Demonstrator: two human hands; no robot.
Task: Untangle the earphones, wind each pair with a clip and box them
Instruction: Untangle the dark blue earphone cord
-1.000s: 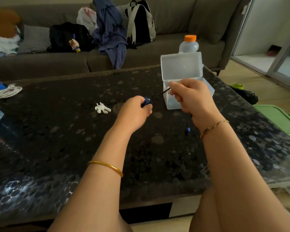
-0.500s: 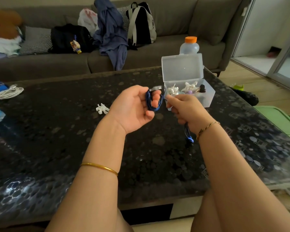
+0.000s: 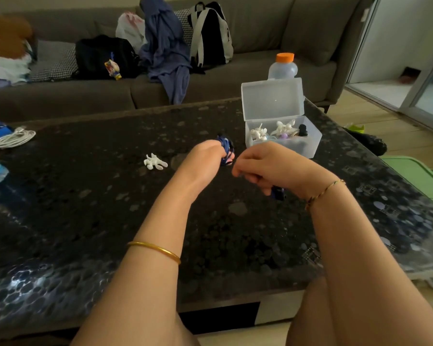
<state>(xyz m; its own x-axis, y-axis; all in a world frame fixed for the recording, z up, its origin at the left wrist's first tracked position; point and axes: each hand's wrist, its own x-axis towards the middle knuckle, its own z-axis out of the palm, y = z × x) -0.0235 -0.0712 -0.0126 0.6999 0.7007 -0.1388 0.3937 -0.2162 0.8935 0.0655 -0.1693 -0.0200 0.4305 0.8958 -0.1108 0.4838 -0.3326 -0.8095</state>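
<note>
Blue earphones point(image 3: 226, 148) are held wound around the left hand point(image 3: 205, 161) fingers, above the table point(image 3: 85, 208) middle, so the loops are kept. The loose end is gripped in the curled right hand point(image 3: 265, 168). A white clip point(image 3: 155, 162) is left close by for binding, and the clear box point(image 3: 308, 148) is kept open near the right edge.

Blue earphones point(image 3: 226, 149); white clip point(image 3: 154, 162); black speckled table point(image 3: 85, 208); orange-capped bottle point(image 3: 283, 66).

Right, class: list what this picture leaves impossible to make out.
All head view.
1. How the cord is wound: the left hand covers most.
2. Grip of the right hand: curled fingers hide it, blurred.
3. Contents of the box: too small, frosted wall.
</note>
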